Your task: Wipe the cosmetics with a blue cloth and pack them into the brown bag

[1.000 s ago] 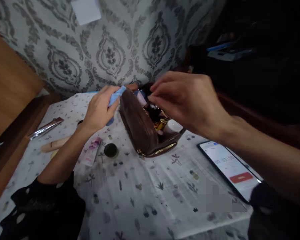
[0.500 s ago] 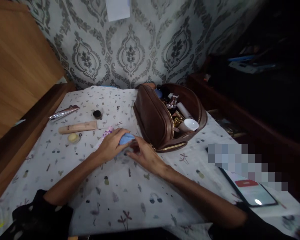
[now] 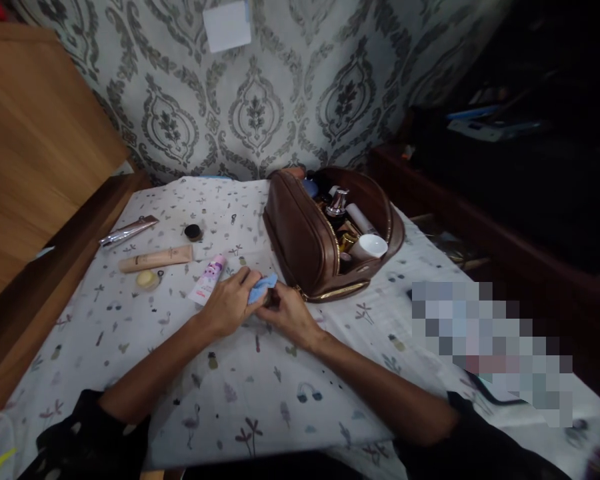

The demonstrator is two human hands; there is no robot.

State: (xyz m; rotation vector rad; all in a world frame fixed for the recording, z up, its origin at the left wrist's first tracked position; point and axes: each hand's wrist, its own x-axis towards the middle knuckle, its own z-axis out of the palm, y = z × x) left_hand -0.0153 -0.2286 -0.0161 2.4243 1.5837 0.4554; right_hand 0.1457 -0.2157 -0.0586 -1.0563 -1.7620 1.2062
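My left hand (image 3: 230, 303) is closed on a small blue cloth (image 3: 261, 287), held just above the patterned tablecloth (image 3: 260, 393). Touching it from the right, my right hand (image 3: 287, 312) has its fingers pinched on something small and dark that I cannot make out, right against the cloth. Both hands sit just in front of an open brown cosmetic bag (image 3: 305, 240), which holds a white cup-like cap (image 3: 371, 247), a silver-topped bottle (image 3: 338, 200) and other small items.
Left of the hands lie a pink-and-white tube (image 3: 207, 280), a beige tube (image 3: 155, 259), a silver tube (image 3: 127, 231), a small dark jar (image 3: 193, 232) and a yellowish round item (image 3: 147, 279). A wooden panel (image 3: 35, 147) rises at left. Dark furniture stands at right.
Both hands came down from the bag's mouth to the tablecloth in front of it, the left still carrying the blue cloth. In the last half second they barely shifted.
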